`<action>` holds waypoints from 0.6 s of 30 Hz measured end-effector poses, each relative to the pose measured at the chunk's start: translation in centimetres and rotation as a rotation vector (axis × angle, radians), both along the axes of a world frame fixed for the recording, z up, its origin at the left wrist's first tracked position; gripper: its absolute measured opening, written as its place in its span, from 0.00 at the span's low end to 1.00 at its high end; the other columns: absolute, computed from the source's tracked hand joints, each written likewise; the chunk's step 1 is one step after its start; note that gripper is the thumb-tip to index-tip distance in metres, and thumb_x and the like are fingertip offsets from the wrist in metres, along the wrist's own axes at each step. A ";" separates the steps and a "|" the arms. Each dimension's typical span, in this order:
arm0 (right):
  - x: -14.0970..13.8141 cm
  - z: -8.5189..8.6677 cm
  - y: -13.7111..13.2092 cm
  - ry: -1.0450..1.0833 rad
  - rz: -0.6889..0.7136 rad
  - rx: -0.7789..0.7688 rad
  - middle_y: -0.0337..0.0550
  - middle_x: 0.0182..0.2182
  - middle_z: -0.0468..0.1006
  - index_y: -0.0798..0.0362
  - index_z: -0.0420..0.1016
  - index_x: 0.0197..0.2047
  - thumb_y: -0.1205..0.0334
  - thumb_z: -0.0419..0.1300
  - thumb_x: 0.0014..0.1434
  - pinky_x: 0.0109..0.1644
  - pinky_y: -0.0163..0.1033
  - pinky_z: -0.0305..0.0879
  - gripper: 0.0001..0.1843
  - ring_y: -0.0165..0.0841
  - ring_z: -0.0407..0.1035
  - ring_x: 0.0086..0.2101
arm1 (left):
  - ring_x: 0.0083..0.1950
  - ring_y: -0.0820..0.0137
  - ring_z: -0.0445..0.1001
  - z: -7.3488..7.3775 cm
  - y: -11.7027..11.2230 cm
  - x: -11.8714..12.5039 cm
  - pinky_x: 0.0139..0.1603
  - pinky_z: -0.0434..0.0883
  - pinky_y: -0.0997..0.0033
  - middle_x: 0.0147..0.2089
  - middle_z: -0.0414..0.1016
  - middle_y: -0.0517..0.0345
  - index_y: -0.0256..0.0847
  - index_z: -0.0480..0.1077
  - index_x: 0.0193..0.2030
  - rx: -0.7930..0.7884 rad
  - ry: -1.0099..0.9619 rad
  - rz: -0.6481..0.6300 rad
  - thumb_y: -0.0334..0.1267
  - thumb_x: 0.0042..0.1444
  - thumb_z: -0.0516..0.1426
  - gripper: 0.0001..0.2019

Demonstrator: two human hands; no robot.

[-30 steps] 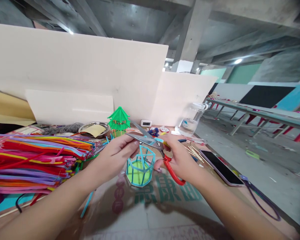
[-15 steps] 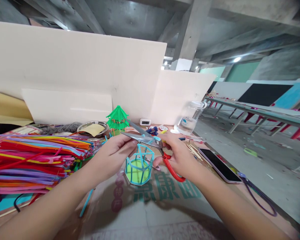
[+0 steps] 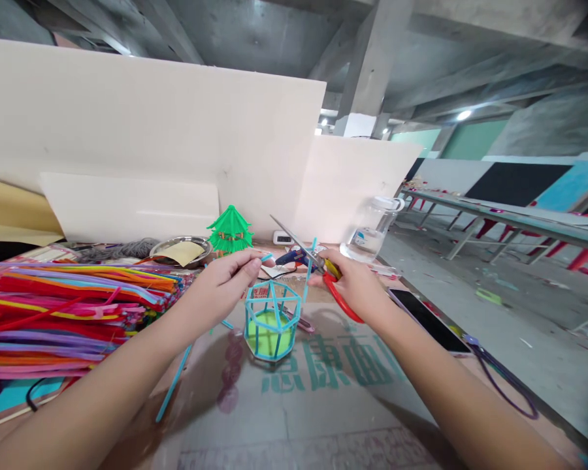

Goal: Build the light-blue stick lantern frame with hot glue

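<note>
My left hand (image 3: 235, 277) pinches a short piece of blue pipe cleaner (image 3: 266, 258) between thumb and fingers. In my right hand (image 3: 350, 281) are red-and-yellow-handled scissors (image 3: 340, 299), their blades parted and pointing up to the left. A longer blue pipe cleaner strip (image 3: 309, 271) stands upright by the blades, apparently held in the same hand. Below and between both hands, a blue many-sided frame (image 3: 273, 323) with a yellow-green base rests on the covered table. A green tiered roof model (image 3: 230, 230) stands behind my left hand.
Bundles of coloured pipe cleaners (image 3: 68, 320) fill the left side. A metal bowl (image 3: 182, 250), a glue gun (image 3: 294, 256) and a small clock (image 3: 283, 237) lie at the back. On the right are a water bottle (image 3: 372, 228) and a phone (image 3: 427, 321).
My hands have moved apart. The scissors have shifted right and away from my left hand, and the short blue piece now shows separately from the longer strip.
</note>
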State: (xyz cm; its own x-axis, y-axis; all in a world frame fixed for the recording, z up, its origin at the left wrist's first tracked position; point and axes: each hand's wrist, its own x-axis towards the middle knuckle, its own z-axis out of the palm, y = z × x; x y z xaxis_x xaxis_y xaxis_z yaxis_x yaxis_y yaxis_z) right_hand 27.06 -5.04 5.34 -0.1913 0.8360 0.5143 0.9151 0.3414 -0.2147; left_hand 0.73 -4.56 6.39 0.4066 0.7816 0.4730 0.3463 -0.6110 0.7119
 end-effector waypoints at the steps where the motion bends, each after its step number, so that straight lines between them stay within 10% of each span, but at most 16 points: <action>1: 0.5 -0.1 0.4 -0.015 -0.027 -0.050 0.49 0.39 0.80 0.54 0.72 0.53 0.49 0.63 0.59 0.38 0.39 0.65 0.23 0.41 0.74 0.38 | 0.38 0.68 0.70 0.1 0.1 -0.2 0.39 0.67 0.72 0.35 0.73 0.60 0.40 0.74 0.42 0.018 0.014 0.023 0.46 0.65 0.49 0.16; 8: 4.0 -4.1 3.5 -0.149 0.037 -0.380 0.49 0.46 0.81 0.51 0.75 0.52 0.64 0.61 0.56 0.39 0.37 0.66 0.20 0.40 0.76 0.39 | 0.42 0.65 0.73 0.6 1.0 -1.4 0.45 0.68 0.68 0.40 0.75 0.54 0.41 0.78 0.45 0.212 0.134 0.107 0.42 0.62 0.53 0.14; 18: 4.6 -7.2 5.3 -0.119 0.124 -0.420 0.46 0.52 0.79 0.49 0.75 0.57 0.69 0.61 0.54 0.53 0.40 0.66 0.26 0.41 0.73 0.50 | 0.44 0.62 0.76 0.7 0.8 -1.3 0.46 0.71 0.66 0.43 0.80 0.52 0.43 0.78 0.49 0.177 0.183 0.096 0.36 0.60 0.53 0.16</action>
State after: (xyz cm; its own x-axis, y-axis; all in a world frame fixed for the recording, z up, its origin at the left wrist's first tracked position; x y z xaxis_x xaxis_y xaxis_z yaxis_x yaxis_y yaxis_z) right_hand 31.67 0.27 -1.87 -0.3401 0.9346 0.1039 0.8995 0.3556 -0.2540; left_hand -0.61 -3.75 7.05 0.4258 0.7321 0.5317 0.5214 -0.6788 0.5171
